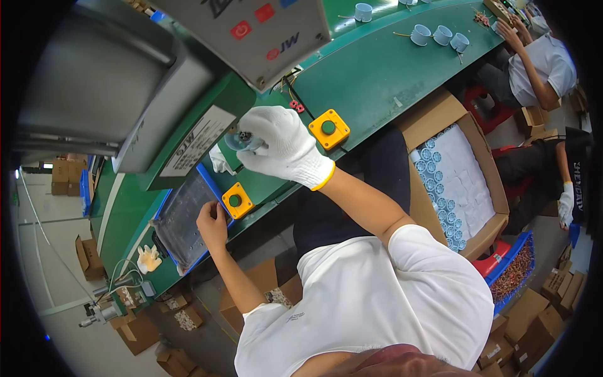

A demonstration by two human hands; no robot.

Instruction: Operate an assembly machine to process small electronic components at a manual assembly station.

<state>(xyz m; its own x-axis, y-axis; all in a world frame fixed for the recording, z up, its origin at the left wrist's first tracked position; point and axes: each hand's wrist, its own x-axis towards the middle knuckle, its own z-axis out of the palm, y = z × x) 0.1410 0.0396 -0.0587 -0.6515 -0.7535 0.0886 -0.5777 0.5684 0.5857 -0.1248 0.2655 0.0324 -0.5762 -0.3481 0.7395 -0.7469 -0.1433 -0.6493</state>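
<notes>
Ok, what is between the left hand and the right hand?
In the head view, a yellow button box appears between the bare left hand and gloved right hand.

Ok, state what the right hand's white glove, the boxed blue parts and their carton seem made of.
White glove: likely knitted yarn, matte, finely ribbed. Boxed blue parts: probably smooth moulded plastic, from uniform colour and repeated shape. Carton: apparently cardboard, dull brown with folded flaps.
</notes>
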